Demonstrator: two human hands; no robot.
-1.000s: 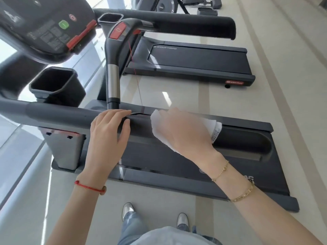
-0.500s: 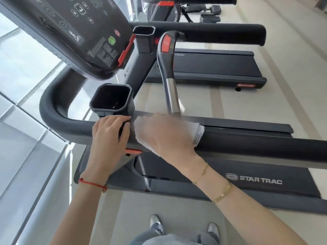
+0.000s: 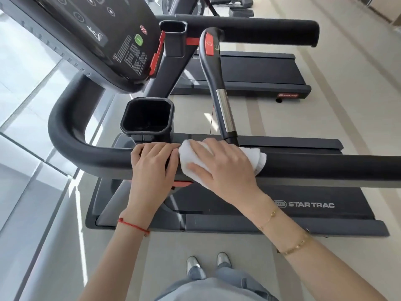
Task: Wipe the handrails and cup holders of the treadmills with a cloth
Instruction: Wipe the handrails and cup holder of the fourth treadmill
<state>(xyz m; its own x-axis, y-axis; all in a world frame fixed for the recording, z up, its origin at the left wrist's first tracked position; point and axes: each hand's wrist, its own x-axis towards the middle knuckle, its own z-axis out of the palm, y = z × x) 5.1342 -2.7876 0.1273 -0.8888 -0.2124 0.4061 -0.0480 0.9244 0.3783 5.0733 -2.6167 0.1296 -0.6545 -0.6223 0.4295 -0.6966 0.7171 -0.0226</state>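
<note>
A thick black handrail (image 3: 314,167) runs across the view and curves up at the left. My right hand (image 3: 221,168) wraps a white cloth (image 3: 258,159) over the rail, fingers curled round it. My left hand (image 3: 154,164) rests on the rail right beside the cloth, its fingers curled over the top. Just behind my left hand stands a black square cup holder (image 3: 147,118), open at the top. A second cup holder (image 3: 173,29) sits further back.
The console (image 3: 86,40) hangs over the upper left. A grey inner handle with a chrome sensor band (image 3: 223,109) rises behind my right hand. The treadmill deck (image 3: 303,205) lies below the rail, and a second treadmill (image 3: 249,72) stands beyond. Windows line the left.
My view has shifted left along the rail, bringing the cup holder and console into sight. Both hands have slid left along the rail, the right hand carrying the cloth with it.
</note>
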